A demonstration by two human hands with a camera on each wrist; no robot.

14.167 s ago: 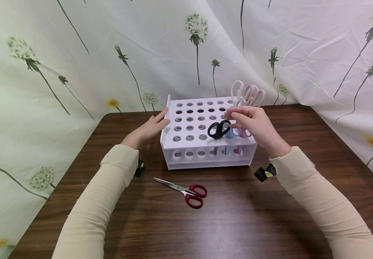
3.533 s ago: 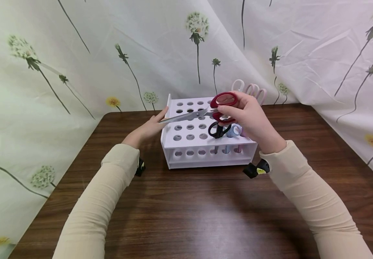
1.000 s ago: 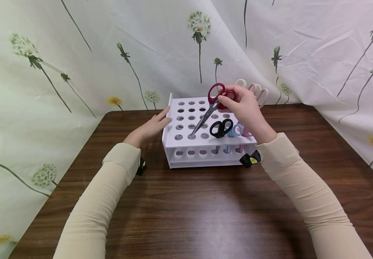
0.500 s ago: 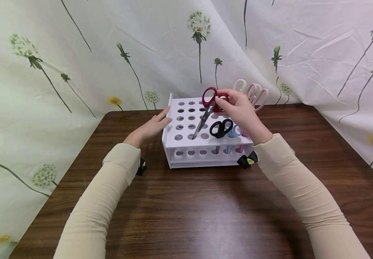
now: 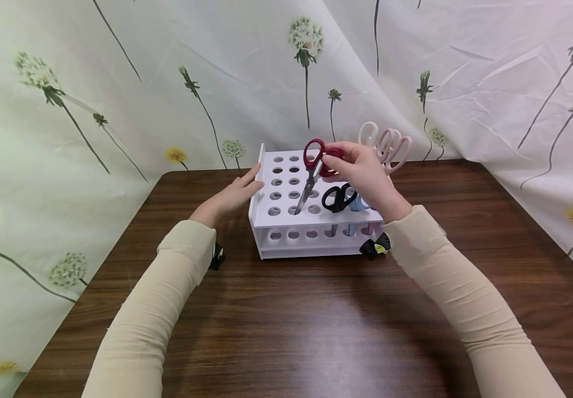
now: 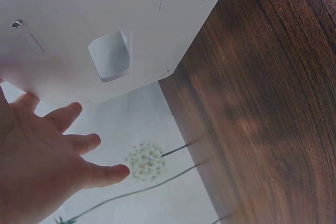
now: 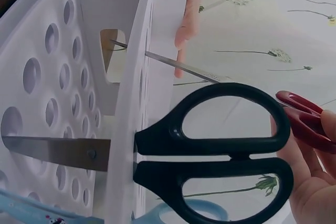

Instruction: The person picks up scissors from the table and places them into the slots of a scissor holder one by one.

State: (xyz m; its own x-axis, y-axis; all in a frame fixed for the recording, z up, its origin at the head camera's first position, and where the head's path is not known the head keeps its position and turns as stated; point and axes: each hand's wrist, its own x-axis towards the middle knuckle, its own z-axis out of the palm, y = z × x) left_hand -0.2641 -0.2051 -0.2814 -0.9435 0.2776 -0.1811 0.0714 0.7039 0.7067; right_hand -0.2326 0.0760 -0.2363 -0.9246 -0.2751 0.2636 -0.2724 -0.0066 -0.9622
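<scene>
My right hand (image 5: 366,168) pinches the red handles of a pair of scissors (image 5: 310,183) above the white rack (image 5: 284,219). They slant, handles up and back, with the blade tips at the second front-row hole from the left. My left hand (image 5: 229,199) rests its fingertips against the rack's left end panel (image 6: 58,3), fingers spread. Just below my right hand, black-handled scissors (image 5: 336,200) stand in a front-row hole; the right wrist view shows their blades below the top board. Light blue scissors (image 5: 356,204) stand beside them, partly hidden.
White scissors (image 5: 368,132) and pink scissors (image 5: 398,152) stand at the rack's back right, their handles sticking up behind my right hand. The rack sits on a dark wooden table (image 5: 276,320). A flower-printed cloth (image 5: 246,72) hangs close behind.
The red scissors, lying on the table at first, were picked up by my right hand. Over the last second it moved left and slightly down, bringing them more upright. My left hand stays put.
</scene>
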